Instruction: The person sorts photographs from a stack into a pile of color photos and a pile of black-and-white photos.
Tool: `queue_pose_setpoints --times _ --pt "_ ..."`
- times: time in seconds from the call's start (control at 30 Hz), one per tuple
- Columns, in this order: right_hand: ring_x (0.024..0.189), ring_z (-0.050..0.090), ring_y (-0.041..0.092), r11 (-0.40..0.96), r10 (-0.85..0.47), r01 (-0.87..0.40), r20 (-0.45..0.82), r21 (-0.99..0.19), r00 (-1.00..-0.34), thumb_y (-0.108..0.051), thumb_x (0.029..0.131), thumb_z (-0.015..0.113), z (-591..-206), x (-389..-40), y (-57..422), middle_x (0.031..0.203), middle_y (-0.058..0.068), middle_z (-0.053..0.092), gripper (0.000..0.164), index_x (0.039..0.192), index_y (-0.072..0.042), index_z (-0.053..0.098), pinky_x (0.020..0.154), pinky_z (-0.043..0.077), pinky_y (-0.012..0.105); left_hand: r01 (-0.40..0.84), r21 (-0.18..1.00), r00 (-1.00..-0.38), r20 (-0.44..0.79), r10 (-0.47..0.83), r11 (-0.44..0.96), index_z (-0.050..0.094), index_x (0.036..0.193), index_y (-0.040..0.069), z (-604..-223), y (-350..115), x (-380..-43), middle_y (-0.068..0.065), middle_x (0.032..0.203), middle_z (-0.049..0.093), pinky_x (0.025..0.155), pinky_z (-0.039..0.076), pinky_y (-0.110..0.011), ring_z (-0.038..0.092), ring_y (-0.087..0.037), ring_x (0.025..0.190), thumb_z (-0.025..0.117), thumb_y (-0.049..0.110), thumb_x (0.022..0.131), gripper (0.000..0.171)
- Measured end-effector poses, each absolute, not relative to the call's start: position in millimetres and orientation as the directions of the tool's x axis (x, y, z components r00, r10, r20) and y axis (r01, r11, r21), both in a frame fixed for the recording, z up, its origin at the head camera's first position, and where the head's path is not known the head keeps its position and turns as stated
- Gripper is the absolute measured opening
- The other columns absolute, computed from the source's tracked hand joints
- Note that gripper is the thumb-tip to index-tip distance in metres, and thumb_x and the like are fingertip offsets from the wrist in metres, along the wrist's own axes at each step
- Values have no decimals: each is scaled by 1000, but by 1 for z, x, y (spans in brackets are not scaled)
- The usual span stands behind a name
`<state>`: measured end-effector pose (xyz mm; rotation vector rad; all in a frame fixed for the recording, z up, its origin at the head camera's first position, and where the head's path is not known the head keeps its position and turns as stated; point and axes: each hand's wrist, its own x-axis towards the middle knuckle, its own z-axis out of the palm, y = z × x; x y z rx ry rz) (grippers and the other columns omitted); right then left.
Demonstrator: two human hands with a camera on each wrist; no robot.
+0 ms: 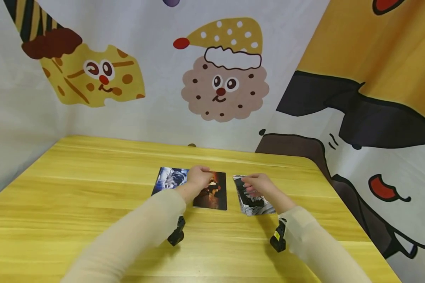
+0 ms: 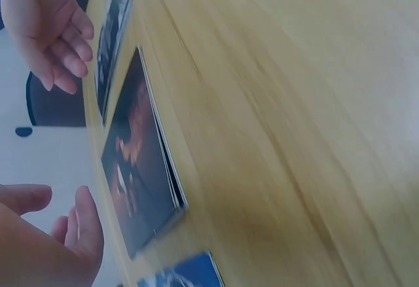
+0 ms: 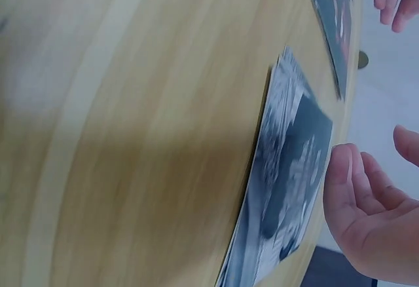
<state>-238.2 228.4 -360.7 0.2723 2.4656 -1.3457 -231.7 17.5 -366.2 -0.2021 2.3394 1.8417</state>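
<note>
Cartoon cloth point(image 1: 156, 122) hangs behind the table point(image 1: 92, 220). Blue pictures point(image 1: 170, 179) lie left of the orange stack point(image 1: 210, 201), grey pictures point(image 1: 252, 202) right. Left hand point(image 1: 198, 178) hovers near that stack, right hand point(image 1: 261, 184) near the grey pictures; thumbs stand apart from fingers, pinching nothing. Probably mid-sorting; next needs an edge pinch.

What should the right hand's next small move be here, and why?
I'd probably bring the right hand down and square up the black-and-white picture stack: its edges stick out unevenly, while the dark brown stack beside it looks neater, and the hand is close by and appears empty.
</note>
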Motion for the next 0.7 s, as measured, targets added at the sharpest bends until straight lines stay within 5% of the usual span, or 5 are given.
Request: queue_pose_setpoints --times 0.1,0.3,0.43,0.57,0.7 --pt "73 59 12 527 10 312 -362 -791 -932 -23 94 55 -362 -239 221 109 20 62 48 132 5 47 69 58 30 -207 945 -978 -208 -25 251 57 123 -4 -368 9 -234 -23 106 64 57 51 -25 54 -17 58 52 3 87 38" --pt "84 63 19 525 18 300 -343 -796 -939 -24 94 56 -365 -241 207 114 20 61 45 130 2 50 69 58 29 -240 934 -971 -235 -51 266 55 126 -2 -373 -7 -235 -23 109 64 77 58 -35 64 -33 96 53 6 90 37" --pt "83 64 19 504 -7 281 -329 -817 -944 -20 95 54 -366 -240 201 113 21 63 43 131 4 49 71 59 32 -249 935 -968 -241 -64 251 55 127 -3 -378 -15 -235 -23 106 64 69 57 -31 64 -27 80 53 4 90 38" --pt "72 62 13 463 -57 278 -341 -841 -938 -17 96 52 -371 -240 198 93 13 65 43 132 5 47 69 58 32 -268 933 -963 -257 -76 242 57 124 -3 -382 -19 -237 -22 107 64 50 45 -22 49 -12 55 54 3 89 36" --pt "67 58 9 445 -77 303 -373 -843 -925 -17 96 51 -377 -241 195 83 4 62 42 133 3 47 63 56 28 -283 921 -959 -272 -78 269 58 122 -2 -385 -20 -238 -22 113 63 45 36 -19 41 -8 49 55 5 90 34"
